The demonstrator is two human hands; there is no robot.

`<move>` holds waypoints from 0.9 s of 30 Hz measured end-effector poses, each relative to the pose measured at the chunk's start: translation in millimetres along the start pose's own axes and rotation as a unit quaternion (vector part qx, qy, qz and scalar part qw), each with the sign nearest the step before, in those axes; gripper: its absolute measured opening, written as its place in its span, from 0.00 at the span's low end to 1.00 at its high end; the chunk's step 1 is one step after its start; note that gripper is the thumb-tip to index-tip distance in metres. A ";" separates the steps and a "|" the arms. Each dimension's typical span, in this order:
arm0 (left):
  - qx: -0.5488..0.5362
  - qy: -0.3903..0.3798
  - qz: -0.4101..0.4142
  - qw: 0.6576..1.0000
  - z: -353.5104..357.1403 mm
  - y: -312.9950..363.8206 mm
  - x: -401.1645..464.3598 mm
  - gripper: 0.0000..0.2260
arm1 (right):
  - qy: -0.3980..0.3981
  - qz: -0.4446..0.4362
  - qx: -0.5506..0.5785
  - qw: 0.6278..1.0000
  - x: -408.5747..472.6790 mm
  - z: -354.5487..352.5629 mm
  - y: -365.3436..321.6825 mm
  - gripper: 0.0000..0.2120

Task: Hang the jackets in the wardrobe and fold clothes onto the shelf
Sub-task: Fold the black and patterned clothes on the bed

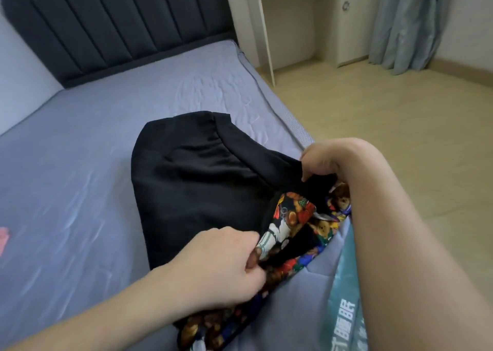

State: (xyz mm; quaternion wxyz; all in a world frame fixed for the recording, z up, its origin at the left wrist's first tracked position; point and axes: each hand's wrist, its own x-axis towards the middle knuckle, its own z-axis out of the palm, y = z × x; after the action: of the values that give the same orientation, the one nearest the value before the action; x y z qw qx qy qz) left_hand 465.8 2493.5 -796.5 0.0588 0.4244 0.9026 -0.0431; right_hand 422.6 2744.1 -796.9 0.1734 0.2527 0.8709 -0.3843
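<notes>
A black fabric garment with a bright teddy-bear-print lining (pixel 197 182) is spread on the bed's lilac sheet (pixel 80 164), close to the bed's right edge. Its printed hem is pinched by the left hand (pixel 226 265), fingers curled tight on the cloth. The black upper edge is pinched between thumb and fingers of the right hand (pixel 322 161), near the bed's right edge.

Garment (pixel 197 180) lies on bed (pixel 80 150), headboard (pixel 114 25) behind, perhaps folded.
</notes>
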 end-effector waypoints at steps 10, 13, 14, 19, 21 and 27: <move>0.137 0.167 0.104 0.971 35.1 51.0 6.0 0.13 | -0.041 0.068 -0.014 0.997 -32.2 9.4 0.1 0.23; 0.097 0.172 0.082 0.977 42.0 41.3 -0.6 0.22 | 0.076 -0.021 0.037 0.996 -43.4 -8.8 4.8 0.19; 0.094 0.159 0.059 0.981 42.5 37.8 -2.3 0.30 | 0.121 -0.045 0.065 0.989 -46.5 -17.2 6.7 0.17; 0.058 0.069 0.015 0.996 60.0 40.6 -4.6 0.37 | 0.165 0.001 -0.018 0.986 -45.7 -9.4 21.6 0.14; 0.046 0.050 0.031 0.997 65.2 42.3 -5.4 0.37 | 0.132 0.041 -0.060 0.989 -42.4 8.4 26.2 0.16; 0.077 0.014 -0.032 0.996 68.1 35.9 -12.5 0.43 | 0.124 0.065 -0.077 0.987 -33.3 26.2 18.3 0.32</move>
State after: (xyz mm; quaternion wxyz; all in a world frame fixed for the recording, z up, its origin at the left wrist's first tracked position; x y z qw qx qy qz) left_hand 506.1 2498.2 -863.1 0.0123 0.3988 0.9105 -0.1082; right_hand 462.9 2724.7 -807.8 0.1081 0.3405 0.8944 -0.2693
